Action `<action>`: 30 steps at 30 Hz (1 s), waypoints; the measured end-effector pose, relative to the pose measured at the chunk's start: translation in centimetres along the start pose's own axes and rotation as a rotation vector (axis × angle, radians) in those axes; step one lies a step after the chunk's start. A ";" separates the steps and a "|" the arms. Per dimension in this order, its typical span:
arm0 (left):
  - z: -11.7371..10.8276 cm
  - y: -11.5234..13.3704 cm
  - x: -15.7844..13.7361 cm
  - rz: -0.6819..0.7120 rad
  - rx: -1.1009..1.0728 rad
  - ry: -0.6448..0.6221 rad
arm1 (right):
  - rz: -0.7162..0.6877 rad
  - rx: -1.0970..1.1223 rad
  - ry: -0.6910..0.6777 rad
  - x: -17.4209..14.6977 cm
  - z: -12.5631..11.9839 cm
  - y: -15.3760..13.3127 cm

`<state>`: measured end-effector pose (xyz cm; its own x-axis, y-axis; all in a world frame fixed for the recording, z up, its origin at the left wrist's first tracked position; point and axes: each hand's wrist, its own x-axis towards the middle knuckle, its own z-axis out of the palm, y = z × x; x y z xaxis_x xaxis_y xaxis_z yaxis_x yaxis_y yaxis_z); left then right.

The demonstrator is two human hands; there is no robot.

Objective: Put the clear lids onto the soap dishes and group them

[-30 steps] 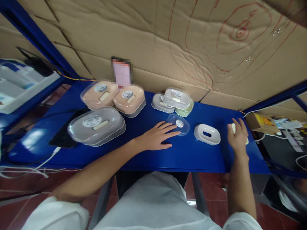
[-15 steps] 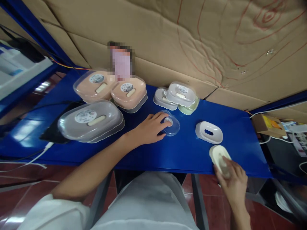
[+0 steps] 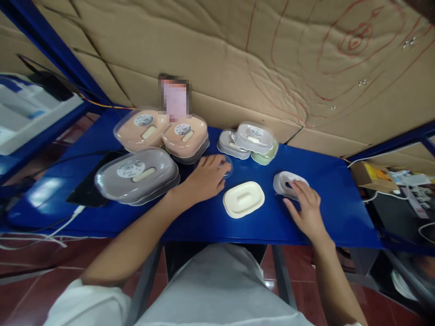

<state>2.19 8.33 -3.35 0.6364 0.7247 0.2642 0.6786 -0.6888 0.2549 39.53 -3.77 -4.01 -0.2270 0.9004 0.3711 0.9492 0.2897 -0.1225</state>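
My left hand [image 3: 205, 177] rests over a clear plastic lid [image 3: 228, 166], its fingers bent down onto it and covering most of it. To the right of that hand, a cream oval piece with a raised bar [image 3: 243, 198] lies flat on the blue table. My right hand [image 3: 304, 203] reaches over a pale grey oval shell with a slot [image 3: 282, 181]. Its fingers lie across the shell's near right part, and the thumb is spread apart near the front edge.
Two peach boxes with clear covers [image 3: 185, 140] and a large grey one [image 3: 136, 170] stand at the left, near a black flat device [image 3: 90, 185] with cables. Smaller grey boxes [image 3: 253, 136] and a green one [image 3: 265, 156] are stacked at the back, before a cardboard wall [image 3: 204, 54].
My right hand has let go of the cream piece, which now lies mid-table, and has moved to the grey shell. My left hand has shifted the clear lid to the left.
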 end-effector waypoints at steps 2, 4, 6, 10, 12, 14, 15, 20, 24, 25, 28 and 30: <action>-0.3 1.1 -0.1 0.155 -0.164 -0.075 | 0.065 -0.024 -0.009 -1.2 -0.1 2.7; -0.2 2.2 -0.3 0.262 -0.262 -0.162 | 0.074 0.019 -0.033 -2.2 0.0 4.4; 0.2 2.9 -0.5 0.300 -0.273 -0.204 | 0.058 0.077 -0.021 -2.3 0.3 4.6; 1.1 2.6 0.0 0.327 -0.213 -0.101 | -0.017 0.142 0.027 0.6 0.7 2.2; 1.1 2.2 0.3 0.312 -0.170 -0.004 | -0.122 0.187 0.010 3.0 1.0 0.6; 1.0 1.9 0.7 0.296 -0.141 0.060 | -0.258 0.227 -0.020 5.3 1.5 -0.7; 0.9 1.8 0.8 0.299 -0.131 0.072 | -0.323 0.236 -0.036 6.2 1.9 -1.2; 1.2 1.5 1.0 0.364 -0.047 0.020 | -0.541 0.162 -0.064 7.8 3.9 -2.5; 1.9 1.5 1.0 0.368 -0.024 -0.038 | -0.614 0.084 -0.043 7.2 4.5 -2.8; 2.0 1.5 1.0 0.369 -0.012 -0.045 | -0.627 0.078 -0.046 7.1 4.5 -2.8; 1.7 1.6 0.9 0.381 0.024 -0.057 | -0.656 0.097 -0.054 7.1 4.5 -3.0; 1.1 1.5 0.8 0.347 0.028 -0.033 | -0.657 0.128 -0.039 7.3 4.5 -2.9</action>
<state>4.12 7.93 -3.74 0.8422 0.4476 0.3007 0.4291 -0.8940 0.1290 34.11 3.44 -5.12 -0.7591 0.5339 0.3725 0.5782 0.8159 0.0088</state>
